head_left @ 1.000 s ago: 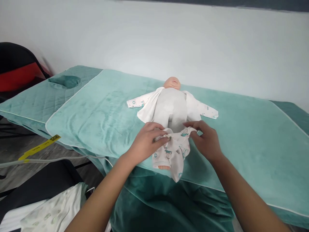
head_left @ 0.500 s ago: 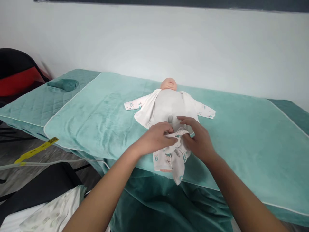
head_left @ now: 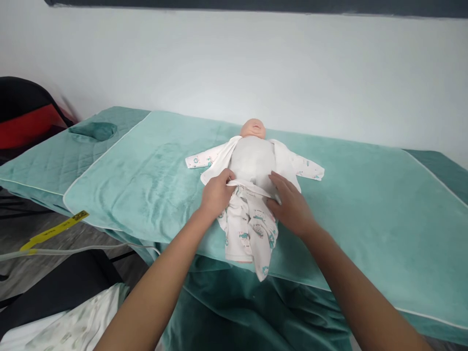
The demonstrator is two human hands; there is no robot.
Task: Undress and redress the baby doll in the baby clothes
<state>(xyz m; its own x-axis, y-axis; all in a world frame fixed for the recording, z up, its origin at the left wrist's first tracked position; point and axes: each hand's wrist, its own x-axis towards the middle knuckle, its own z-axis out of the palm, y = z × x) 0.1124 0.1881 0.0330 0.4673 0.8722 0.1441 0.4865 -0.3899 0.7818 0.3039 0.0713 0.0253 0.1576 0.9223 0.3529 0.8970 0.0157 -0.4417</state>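
A baby doll lies on its back, head toward the wall. Its printed white jacket is spread apart over a pale grey torso. White printed baby pants cover the legs, with the waistband across the lower belly. My left hand pinches this waistband at its left end between thumb and fingers. At the other end, my right hand has the waistband between thumb and forefinger, its remaining fingers mostly hidden. One pant leg hangs limp and pointed past the other.
The doll rests on a padded bed with a green velvet cover and a face hole. A black-and-red chair stands left. Nearer are a cable with a yellow tag and a black seat bearing folded cloth.
The bunched pants are now drawn up and spread flat over the lower belly. My left hand has moved left and up along the waistband, so the hands are farther apart.
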